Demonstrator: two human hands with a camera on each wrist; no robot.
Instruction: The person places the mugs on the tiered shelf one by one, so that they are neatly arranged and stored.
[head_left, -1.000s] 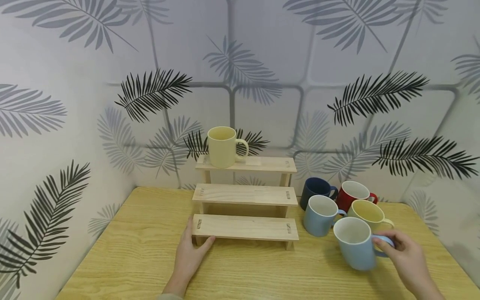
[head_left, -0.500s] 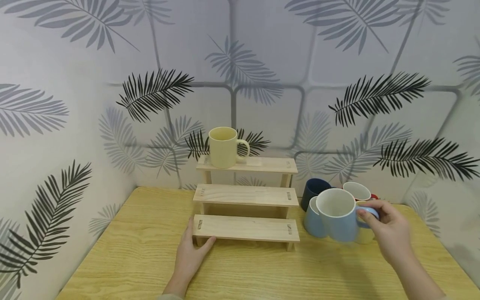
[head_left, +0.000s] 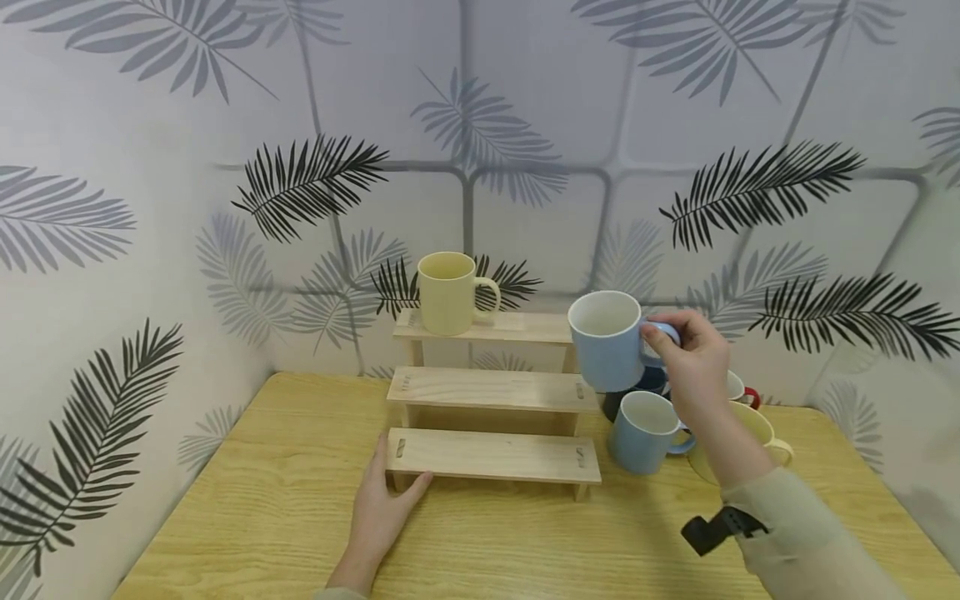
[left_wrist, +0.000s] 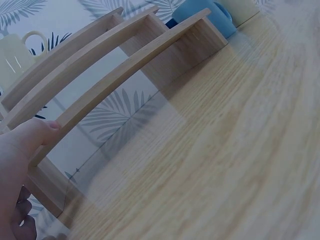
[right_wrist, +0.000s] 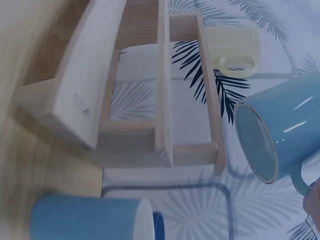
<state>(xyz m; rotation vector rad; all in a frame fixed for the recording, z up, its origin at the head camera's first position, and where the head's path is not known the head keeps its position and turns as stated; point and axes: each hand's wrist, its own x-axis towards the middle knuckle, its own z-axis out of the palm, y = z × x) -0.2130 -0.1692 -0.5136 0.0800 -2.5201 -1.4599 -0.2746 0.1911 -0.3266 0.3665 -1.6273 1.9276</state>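
Note:
My right hand [head_left: 697, 362] pinches the handle of a light blue mug [head_left: 611, 358], white inside, raised upright beside the right end of a three-step wooden display rack [head_left: 495, 454]. In the right wrist view that mug [right_wrist: 290, 125] hangs apart from the boards, its base toward the camera. On the left, my left hand [head_left: 378, 508] holds the end of the lowest step; in the left wrist view its thumb [left_wrist: 42, 129] lies against the board's edge, the other fingers curled below. A pale yellow mug [head_left: 444, 296] stands at the left of the top step.
Right of the rack, more mugs stand close together on the wooden table [head_left: 262, 500]: a light blue one [head_left: 641, 446], a yellow one [head_left: 759, 427], a navy one [head_left: 618, 407] and a red one [head_left: 750, 397], partly hidden by my right arm. A leaf-patterned wall [head_left: 525, 108] rises behind.
My right hand has lifted the light blue mug from the front of the mug group, up and leftward to the rack's top-step height. My left hand stays put.

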